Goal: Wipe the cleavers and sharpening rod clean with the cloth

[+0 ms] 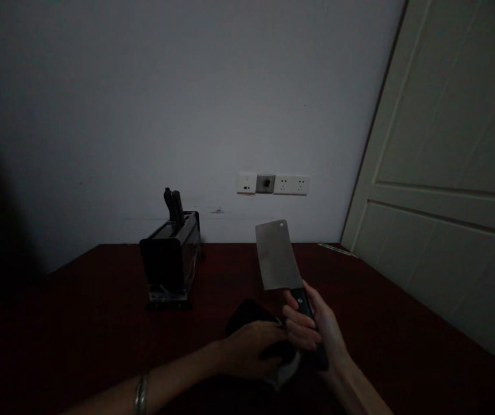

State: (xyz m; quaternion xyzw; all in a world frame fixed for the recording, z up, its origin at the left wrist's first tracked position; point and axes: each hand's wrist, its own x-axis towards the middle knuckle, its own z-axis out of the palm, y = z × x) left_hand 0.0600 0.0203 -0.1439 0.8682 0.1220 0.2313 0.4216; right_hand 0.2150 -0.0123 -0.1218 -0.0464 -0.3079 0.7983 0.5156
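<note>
My right hand (312, 331) is closed round the black handle of a cleaver (276, 255), whose broad steel blade points up and away over the dark red table (78, 323). Just left of it, my left hand (251, 349) lies on a dark cloth (249, 314) spread on the table, fingers curled onto it and touching the right hand. A bracelet sits on my left wrist. A black knife block (172, 262) stands further back at the left, with dark handles sticking out of its top.
A pale wall runs behind the table with a strip of sockets (273, 184) above the table's back edge. A white panelled door (446, 173) stands along the right side. The room is dim.
</note>
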